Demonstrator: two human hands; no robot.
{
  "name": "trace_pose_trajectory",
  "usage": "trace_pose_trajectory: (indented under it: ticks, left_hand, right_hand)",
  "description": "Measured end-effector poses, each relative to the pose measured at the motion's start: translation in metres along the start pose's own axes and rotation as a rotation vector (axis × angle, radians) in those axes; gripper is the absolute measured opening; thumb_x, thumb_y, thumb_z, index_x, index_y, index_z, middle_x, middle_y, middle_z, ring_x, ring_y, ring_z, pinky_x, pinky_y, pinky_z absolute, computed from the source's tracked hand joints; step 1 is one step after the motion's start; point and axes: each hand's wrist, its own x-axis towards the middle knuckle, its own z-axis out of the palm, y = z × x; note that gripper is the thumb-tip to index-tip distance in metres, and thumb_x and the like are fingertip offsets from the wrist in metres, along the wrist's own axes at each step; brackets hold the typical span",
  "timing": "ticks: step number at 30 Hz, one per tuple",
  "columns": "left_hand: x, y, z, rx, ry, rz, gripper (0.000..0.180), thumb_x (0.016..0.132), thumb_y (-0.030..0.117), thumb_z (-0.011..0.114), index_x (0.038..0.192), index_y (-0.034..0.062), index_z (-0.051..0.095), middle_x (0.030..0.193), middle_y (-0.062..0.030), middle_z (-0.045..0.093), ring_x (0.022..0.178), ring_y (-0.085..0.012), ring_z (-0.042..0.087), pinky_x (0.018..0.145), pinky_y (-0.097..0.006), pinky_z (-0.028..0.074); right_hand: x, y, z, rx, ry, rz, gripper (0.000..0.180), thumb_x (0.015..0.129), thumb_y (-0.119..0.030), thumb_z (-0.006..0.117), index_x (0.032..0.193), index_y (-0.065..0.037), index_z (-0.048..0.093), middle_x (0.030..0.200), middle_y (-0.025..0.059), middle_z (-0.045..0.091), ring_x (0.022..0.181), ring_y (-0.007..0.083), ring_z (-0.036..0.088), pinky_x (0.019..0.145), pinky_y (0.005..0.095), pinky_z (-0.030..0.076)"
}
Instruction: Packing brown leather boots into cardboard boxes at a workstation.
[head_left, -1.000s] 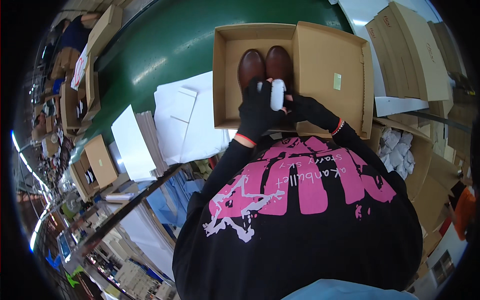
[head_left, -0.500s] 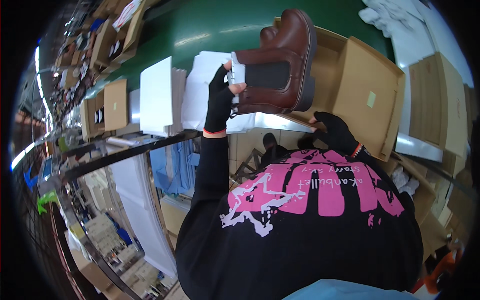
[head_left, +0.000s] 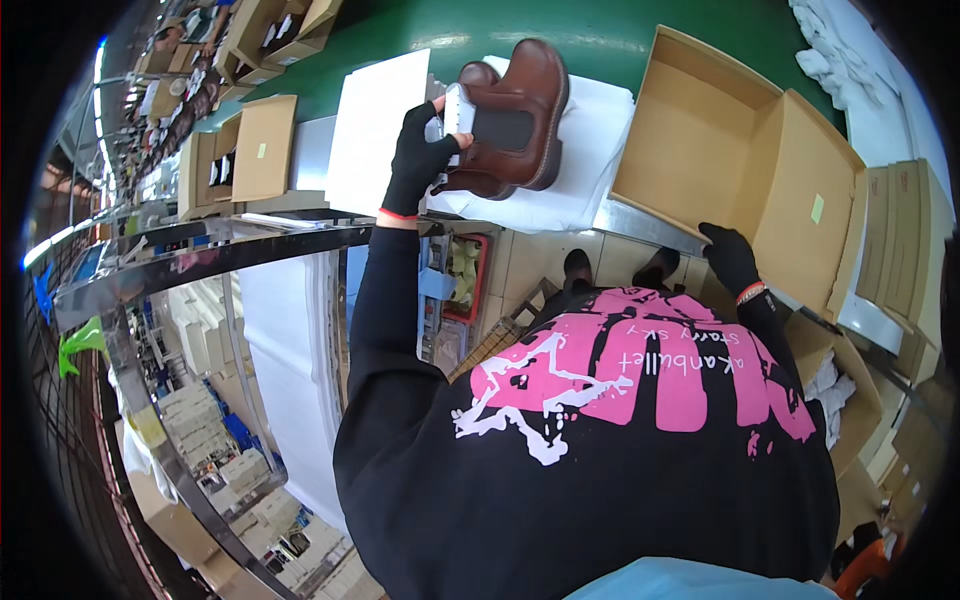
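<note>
A pair of brown leather ankle boots (head_left: 535, 105) with dark elastic side panels lies tilted over white paper (head_left: 585, 150). My left hand (head_left: 422, 150), in a black fingerless glove, is closed on the boot tops, thumb and fingers at a white piece by the openings. The second boot is mostly hidden behind the first; its toe shows beyond. To the right stands an open cardboard shoebox (head_left: 690, 130) with its lid hinged back and nothing inside. My right hand (head_left: 730, 255), gloved likewise, is closed at the box's near edge beside the lid; its fingertips are partly hidden.
A stack of white sheets (head_left: 375, 130) stands left of the boots. Farther left is another open box (head_left: 262, 150). Flattened cardboard boxes (head_left: 895, 230) stand at the right, with crumpled white paper (head_left: 845, 65) beyond. A metal rail (head_left: 200, 250) runs along the left.
The boots have moved left with my left hand, from over the shoebox to above the white paper. My right hand stays at the box's near edge. The whole view has shifted.
</note>
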Motion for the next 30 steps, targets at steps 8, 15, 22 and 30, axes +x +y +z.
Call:
trace_pose_trajectory:
  ticks: [8, 15, 22, 30]
  left_hand:
    - [-0.038, -0.058, 0.019, 0.151, 0.026, 0.334, 0.025, 0.079, 0.011, 0.071, 0.102, 0.0036, 0.065, 0.104, -0.0097, 0.059, 0.098, -0.0236, 0.059, 0.083, -0.032, 0.045]
    - [-0.14, -0.074, -0.102, -0.286, 0.615, -0.103, 0.028, 0.093, 0.028, 0.057, 0.105, 0.0036, 0.061, 0.089, -0.0021, 0.059, 0.077, -0.013, 0.055, 0.062, -0.024, 0.045]
    - [-0.205, -0.141, -0.213, -0.366, 0.911, -0.319, 0.035, 0.093, 0.033, 0.055, 0.068, 0.0086, 0.05, 0.061, -0.0011, 0.048, 0.059, -0.0143, 0.047, 0.055, -0.028, 0.041]
    - [-0.196, -0.176, -0.263, 0.856, 0.59, -0.336, 0.029, 0.088, 0.033, 0.061, 0.087, 0.004, 0.064, 0.081, -0.015, 0.066, 0.076, -0.0284, 0.063, 0.068, -0.036, 0.047]
  right_hand:
    - [0.019, -0.01, -0.071, 0.024, -0.151, 0.034, 0.042, 0.071, -0.015, 0.069, 0.111, -0.005, 0.064, 0.101, 0.0186, 0.064, 0.098, 0.0326, 0.059, 0.089, 0.0402, 0.046]
    - [0.034, -0.04, -0.143, -0.016, -0.236, 0.125, 0.054, 0.068, -0.021, 0.075, 0.118, -0.006, 0.062, 0.112, 0.0157, 0.059, 0.104, 0.0301, 0.059, 0.088, 0.0376, 0.047]
    - [0.045, -0.051, -0.163, -0.049, -0.3, 0.211, 0.059, 0.071, -0.03, 0.077, 0.12, -0.002, 0.059, 0.112, 0.0161, 0.059, 0.104, 0.0285, 0.058, 0.088, 0.0357, 0.046]
    - [0.022, 0.002, -0.074, -0.161, -0.246, 0.002, 0.055, 0.071, -0.021, 0.071, 0.121, 0.0, 0.058, 0.111, 0.0215, 0.061, 0.108, 0.0348, 0.056, 0.096, 0.0401, 0.042]
